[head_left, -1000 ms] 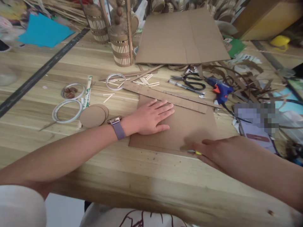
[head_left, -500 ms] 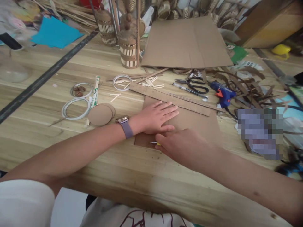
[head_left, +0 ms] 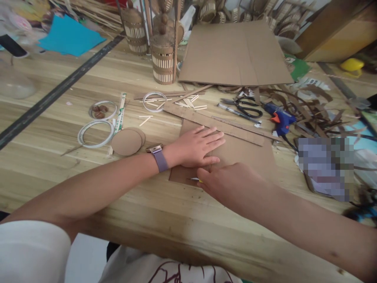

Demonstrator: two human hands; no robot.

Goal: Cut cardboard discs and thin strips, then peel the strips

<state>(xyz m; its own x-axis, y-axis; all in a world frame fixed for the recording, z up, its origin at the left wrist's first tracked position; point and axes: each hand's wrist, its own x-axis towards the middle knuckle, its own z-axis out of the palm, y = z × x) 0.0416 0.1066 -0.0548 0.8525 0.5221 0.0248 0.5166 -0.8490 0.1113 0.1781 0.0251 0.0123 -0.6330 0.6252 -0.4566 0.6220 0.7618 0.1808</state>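
Observation:
My left hand [head_left: 198, 148] lies flat with fingers spread on a brown cardboard sheet [head_left: 250, 157], a watch on its wrist. Close beside its thumb, my right hand [head_left: 229, 179] is closed around a small craft knife [head_left: 194, 179]. Only the knife's pale blade and a bit of yellow handle show, low over the sheet's near left part; whether the tip touches the cardboard I cannot tell. Across the sheet's far edge lies a long cardboard strip [head_left: 212, 124], just beyond my left fingertips.
Left of the sheet lie cardboard discs [head_left: 126, 142] and tape rings [head_left: 96, 134]. Scissors [head_left: 249, 108], a blue glue gun [head_left: 279, 120] and curled cardboard scraps [head_left: 324, 106] are at right. Behind stand a large cardboard panel [head_left: 235, 55] and small stick-sided barrels [head_left: 163, 65].
The whole view has shifted slightly, so things appear a little further right. Both hands keep nearly the same place on the cardboard, and the knife is still in my right hand.

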